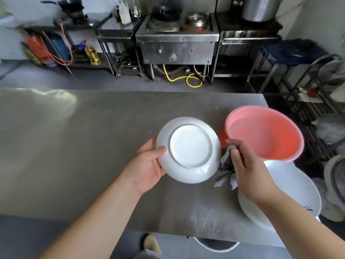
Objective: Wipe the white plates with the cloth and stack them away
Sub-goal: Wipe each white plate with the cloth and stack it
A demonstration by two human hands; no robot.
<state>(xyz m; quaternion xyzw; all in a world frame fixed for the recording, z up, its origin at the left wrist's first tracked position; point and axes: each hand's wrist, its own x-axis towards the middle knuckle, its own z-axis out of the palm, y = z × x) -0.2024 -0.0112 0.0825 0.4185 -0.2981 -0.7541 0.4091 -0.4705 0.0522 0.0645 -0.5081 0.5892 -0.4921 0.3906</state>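
Plate point(188, 150) gripped — stack point(291, 182) lettering unreadable.

Wide bare steel table point(74, 156) on the left and along the far edge, easy passage there. Right side's tight: pink basin point(268, 135) at the edge, white plate stack point(298, 187) just nearer at the corner, upturned white plate point(188, 150) filling the middle.
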